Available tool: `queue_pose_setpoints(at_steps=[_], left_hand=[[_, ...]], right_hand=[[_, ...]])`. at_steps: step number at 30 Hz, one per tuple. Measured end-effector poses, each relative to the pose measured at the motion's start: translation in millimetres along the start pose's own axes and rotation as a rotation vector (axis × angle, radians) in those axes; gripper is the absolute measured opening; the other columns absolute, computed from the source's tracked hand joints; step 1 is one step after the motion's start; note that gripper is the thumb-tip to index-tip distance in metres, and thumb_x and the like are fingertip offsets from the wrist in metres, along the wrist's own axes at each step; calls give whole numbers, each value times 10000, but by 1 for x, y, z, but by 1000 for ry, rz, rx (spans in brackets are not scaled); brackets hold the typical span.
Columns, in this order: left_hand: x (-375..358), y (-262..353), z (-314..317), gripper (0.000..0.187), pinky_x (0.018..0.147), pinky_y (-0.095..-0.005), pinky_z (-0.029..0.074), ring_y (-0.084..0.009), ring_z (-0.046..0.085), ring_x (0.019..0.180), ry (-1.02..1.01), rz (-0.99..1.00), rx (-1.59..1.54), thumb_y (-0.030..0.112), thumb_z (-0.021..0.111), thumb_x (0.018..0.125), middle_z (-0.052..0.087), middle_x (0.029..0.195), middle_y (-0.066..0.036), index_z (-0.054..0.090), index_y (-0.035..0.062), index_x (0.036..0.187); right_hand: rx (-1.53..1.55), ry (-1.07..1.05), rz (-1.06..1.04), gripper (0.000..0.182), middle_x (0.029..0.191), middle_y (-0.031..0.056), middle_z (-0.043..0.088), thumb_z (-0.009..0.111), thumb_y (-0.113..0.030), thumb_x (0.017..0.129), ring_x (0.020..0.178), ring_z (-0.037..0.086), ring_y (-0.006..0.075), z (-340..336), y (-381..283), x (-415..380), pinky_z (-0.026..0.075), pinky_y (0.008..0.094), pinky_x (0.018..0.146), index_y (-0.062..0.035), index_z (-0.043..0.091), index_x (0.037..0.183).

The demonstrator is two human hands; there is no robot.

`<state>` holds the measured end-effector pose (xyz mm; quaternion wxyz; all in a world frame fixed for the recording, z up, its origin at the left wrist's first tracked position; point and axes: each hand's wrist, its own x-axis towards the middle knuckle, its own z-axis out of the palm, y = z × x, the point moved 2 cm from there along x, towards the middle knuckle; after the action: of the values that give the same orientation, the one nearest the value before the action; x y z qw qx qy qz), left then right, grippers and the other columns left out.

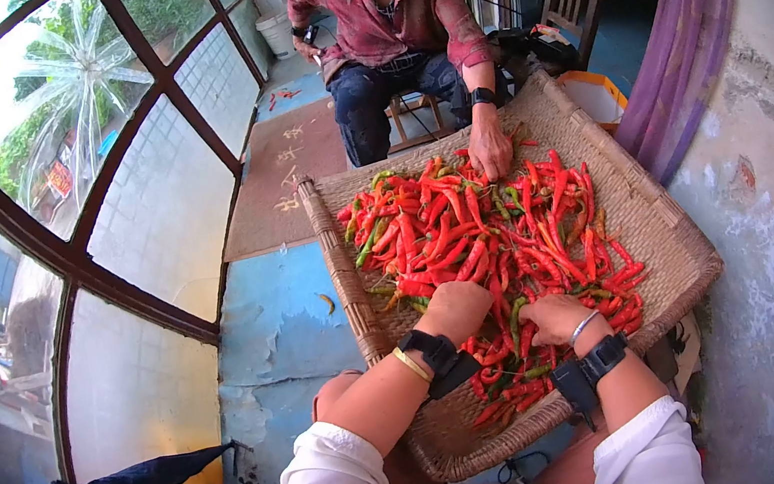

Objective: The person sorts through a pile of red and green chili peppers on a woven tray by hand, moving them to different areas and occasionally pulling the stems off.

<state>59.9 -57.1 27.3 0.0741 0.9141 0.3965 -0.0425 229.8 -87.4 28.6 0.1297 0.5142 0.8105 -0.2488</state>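
A large woven tray [649,200] holds a heap of red chili peppers [435,224] with some green ones among them. Over the near part of the heap is my left hand [457,310], its fingers turned down and hidden behind its back. My right hand [553,319] is just to its right, curled over the peppers beside a green pepper [517,316]; whether it grips one cannot be made out. Both wrists wear black straps.
Across the tray sits a person in a red shirt [392,18], one hand [489,147] on the far peppers. Framed windows [148,204] stand left, with a dark umbrella [132,483] below. A wooden chair [570,5], a box [595,97] and a purple curtain [688,32] are right.
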Motion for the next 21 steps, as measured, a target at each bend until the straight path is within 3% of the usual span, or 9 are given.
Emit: queue_pose_setpoints(at_steps=[2,7,8,10,14,17,21], left_hand=[[-1,0,-7,97,554,-369,492,-255,624,690,8,-37,15,117,553,718,610,709,-78,611,115,796],[3,3,-7,78,531,-352,490,-251,627,674,26,-68,122,102,558,705,614,686,-74,635,105,714],[3,3,-8,80,525,-349,489,-251,627,668,29,-84,148,100,561,699,614,677,-74,640,101,687],[3,4,-11,79,521,-348,488,-248,626,661,41,-76,134,101,563,695,617,675,-74,641,100,682],[5,6,-12,72,510,-353,484,-239,623,642,102,-6,22,105,566,693,609,673,-74,635,92,678],[4,9,-13,73,501,-355,480,-237,618,629,256,39,-2,109,560,700,592,670,-75,624,79,679],[2,13,-15,86,497,-355,479,-240,614,617,290,79,80,116,554,709,577,667,-79,612,64,673]], right_hand=[[-42,11,19,366,883,147,625,685,-256,657,881,587,319,2,0,2,459,413,771,-115,613,986],[-43,129,47,167,808,155,620,604,-220,708,806,592,321,-19,-13,-7,469,424,725,-82,642,794],[-46,124,42,167,808,155,620,604,-220,708,806,592,321,-20,-13,-7,469,424,725,-82,642,794],[106,338,-22,190,748,145,616,597,-259,714,745,591,323,-26,-7,-10,469,429,680,-89,653,774],[317,545,-32,189,743,140,614,599,-249,717,723,587,319,-31,0,-7,460,423,651,-86,648,799],[389,591,-34,163,735,140,609,614,-201,714,710,583,316,-34,2,-6,454,401,634,-62,637,795],[481,663,-29,145,733,147,597,631,-156,714,700,579,312,-39,-1,-7,445,383,622,-37,631,797]])
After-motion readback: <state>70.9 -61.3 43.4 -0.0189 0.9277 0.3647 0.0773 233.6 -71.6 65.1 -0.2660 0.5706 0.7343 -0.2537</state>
